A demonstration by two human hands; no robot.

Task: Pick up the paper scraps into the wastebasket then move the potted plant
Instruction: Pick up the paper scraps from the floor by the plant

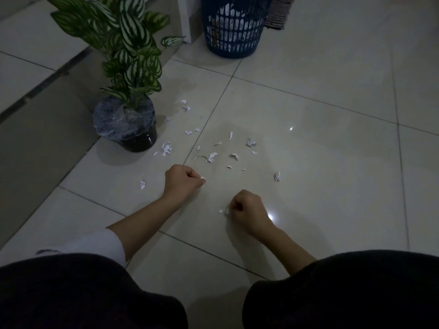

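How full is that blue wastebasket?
Not empty: white paper shows through the slots of the blue wastebasket. Its rim is out of frame, so how full, cannot tell.

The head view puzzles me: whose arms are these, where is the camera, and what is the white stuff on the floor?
There is no machine here. A person crouches with a camera worn on the head, looking forward and down, so you see their own arms and, at the bottom, their dark knees. The left hand pinches a paper scrap, and the right hand pinches another. More torn paper lies scattered on the tiled floor ahead of them. A potted plant stands to the left, and a blue wastebasket with white paper inside stands farther off.
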